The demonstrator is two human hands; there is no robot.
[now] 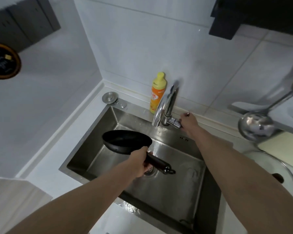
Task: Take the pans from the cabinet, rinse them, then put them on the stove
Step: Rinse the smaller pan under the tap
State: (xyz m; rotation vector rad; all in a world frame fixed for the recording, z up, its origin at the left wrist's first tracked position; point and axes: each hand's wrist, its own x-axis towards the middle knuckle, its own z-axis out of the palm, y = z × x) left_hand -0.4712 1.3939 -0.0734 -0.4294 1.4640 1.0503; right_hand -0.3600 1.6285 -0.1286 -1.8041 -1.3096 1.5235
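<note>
White tiles close off the corner behind a steel sink point(95, 154) sunk into a pale counter point(46, 159). Over the basin the left hand point(139, 163) is wrapped round the dark handle of a small black pan point(126, 141), holding it in the air above the sink floor, its bowl tipped a little and lying lower left of the spout. The handle's end, with its hanging ring, sticks out past the fist toward the right, right over the drain point(150, 172). The right hand point(188, 123) reaches to the back edge of the sink and has its fingers curled on the lever of the tap point(166, 105); the grip itself is partly hidden behind the knuckles. I can make out no clear stream under the spout, though the steel round the tap base looks wet. Just left of the tap stands a yellow and orange soap bottle point(156, 93) against the wall, and further left, at the sink's back corner, sits a round metal cap point(110, 97). Off to the right a steel ladle point(255, 125) hangs above the counter, with a glass lid point(277, 169) lying below it beside the sink. A dark round label point(2, 60) shows at the far left edge.
</note>
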